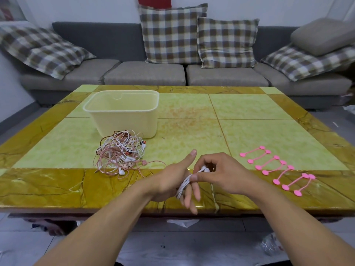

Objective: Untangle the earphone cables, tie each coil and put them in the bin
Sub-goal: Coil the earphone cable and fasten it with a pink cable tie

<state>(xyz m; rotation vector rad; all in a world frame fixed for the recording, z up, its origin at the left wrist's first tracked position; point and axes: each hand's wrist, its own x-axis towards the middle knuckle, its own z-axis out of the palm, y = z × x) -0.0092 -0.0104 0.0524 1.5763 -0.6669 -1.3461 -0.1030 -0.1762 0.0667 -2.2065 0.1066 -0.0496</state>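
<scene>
A white earphone cable (184, 185) is wound in a coil around the straight fingers of my left hand (172, 181), whose thumb points up. My right hand (217, 172) pinches the cable's earbud end just above that coil. Both hands hover over the table's near edge. A tangled heap of white and pink earphone cables (121, 150) lies to the left of my hands. Behind the heap stands the cream plastic bin (124, 112), open-topped and with nothing visible inside. Several pink silicone cable ties (278, 169) lie in a slanted row to the right.
The yellow-green marble table (240, 116) spreads wide behind the hands. A grey sofa (146, 73) with checked cushions runs behind the table. Plastic wrapping lies on the floor at the lower right.
</scene>
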